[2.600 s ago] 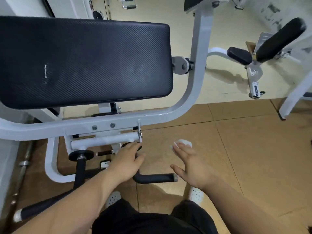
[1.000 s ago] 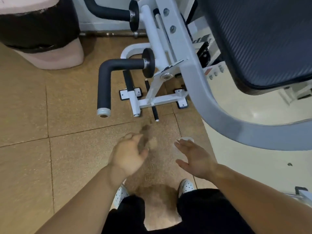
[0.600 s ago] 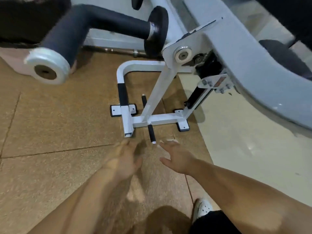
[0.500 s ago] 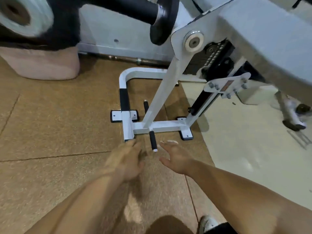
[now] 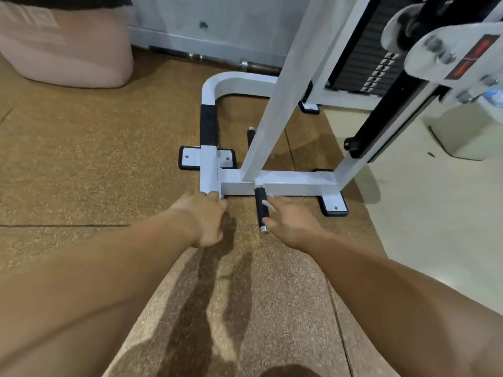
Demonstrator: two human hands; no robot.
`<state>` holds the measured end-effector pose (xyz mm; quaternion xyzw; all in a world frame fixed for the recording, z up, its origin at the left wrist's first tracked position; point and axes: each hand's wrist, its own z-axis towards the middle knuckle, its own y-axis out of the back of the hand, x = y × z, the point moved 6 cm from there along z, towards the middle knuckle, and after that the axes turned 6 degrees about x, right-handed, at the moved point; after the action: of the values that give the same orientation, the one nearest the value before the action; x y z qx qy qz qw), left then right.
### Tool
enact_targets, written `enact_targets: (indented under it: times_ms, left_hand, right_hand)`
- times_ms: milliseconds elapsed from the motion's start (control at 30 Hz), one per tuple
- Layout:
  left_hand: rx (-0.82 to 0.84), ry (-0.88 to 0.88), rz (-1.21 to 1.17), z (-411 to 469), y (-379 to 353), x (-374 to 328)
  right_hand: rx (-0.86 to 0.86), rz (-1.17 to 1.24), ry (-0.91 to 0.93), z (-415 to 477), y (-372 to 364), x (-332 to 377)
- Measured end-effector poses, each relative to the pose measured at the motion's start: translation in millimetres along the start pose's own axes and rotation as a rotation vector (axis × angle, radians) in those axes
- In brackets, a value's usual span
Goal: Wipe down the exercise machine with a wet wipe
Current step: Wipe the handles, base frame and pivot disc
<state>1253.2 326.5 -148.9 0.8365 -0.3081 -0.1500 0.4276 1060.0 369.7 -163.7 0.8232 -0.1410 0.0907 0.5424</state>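
The exercise machine's white base frame (image 5: pixel 296 183) stands on the brown cork floor, with a slanted white post (image 5: pixel 283 99) rising from it. A short black peg (image 5: pixel 260 198) sticks out of the cross tube toward me. My left hand (image 5: pixel 204 216) touches the near end of the left base tube (image 5: pixel 209 175) with its fingertips and holds nothing. My right hand (image 5: pixel 291 219) lies just right of the peg, fingers straight, thumb by the peg's tip. A sliver of the white wet wipe (image 5: pixel 268 204) shows under its fingers, against the peg.
A pink padded block (image 5: pixel 68 50) sits at the back left. A steel bar (image 5: pixel 217 59) lies along the wall. The black weight stack (image 5: pixel 373 69) and a bolted bracket (image 5: pixel 446 50) are at the upper right, with a white container (image 5: pixel 462 131) on the pale floor.
My view dropped from the black pad to floor level and closed in on the base. Both hands reached forward; the left now touches the tube end, and the right has arrived beside the peg.
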Motion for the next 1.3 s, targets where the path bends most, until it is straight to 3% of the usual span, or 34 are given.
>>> enact_targets:
  times_ms: [167, 333, 467, 633, 800, 933, 1300]
  left_hand:
    - [0.062, 0.0, 0.042, 39.1, -19.3, -3.6]
    - [0.142, 0.08, -0.036, 69.5, -37.6, 15.0]
    - [0.18, 0.147, -0.168, 84.2, -56.0, 25.0]
    - [0.191, 0.148, -0.13, 96.1, -77.9, 26.4]
    - [0.174, 0.127, -0.131, 94.8, -81.1, 27.7]
    - [0.172, 0.117, -0.111, 96.0, -80.3, 26.6]
    - [0.174, 0.175, -0.133, 98.4, -80.6, 21.7]
  right_hand:
    - [0.064, -0.043, 0.132, 32.6, -37.4, -8.9]
    - [0.222, -0.206, 0.109, 42.7, -82.6, -11.0]
    - [0.217, -0.267, 0.074, 60.4, -80.1, -6.7]
    - [0.19, -0.354, 0.077, 98.5, -73.9, -10.6]
    - [0.189, -0.151, 0.072, 63.8, -83.1, -11.2]
    - [0.234, -0.231, 0.117, 23.1, -103.4, -17.2]
    - [0.224, -0.243, 0.081, 83.2, -75.5, -9.4]
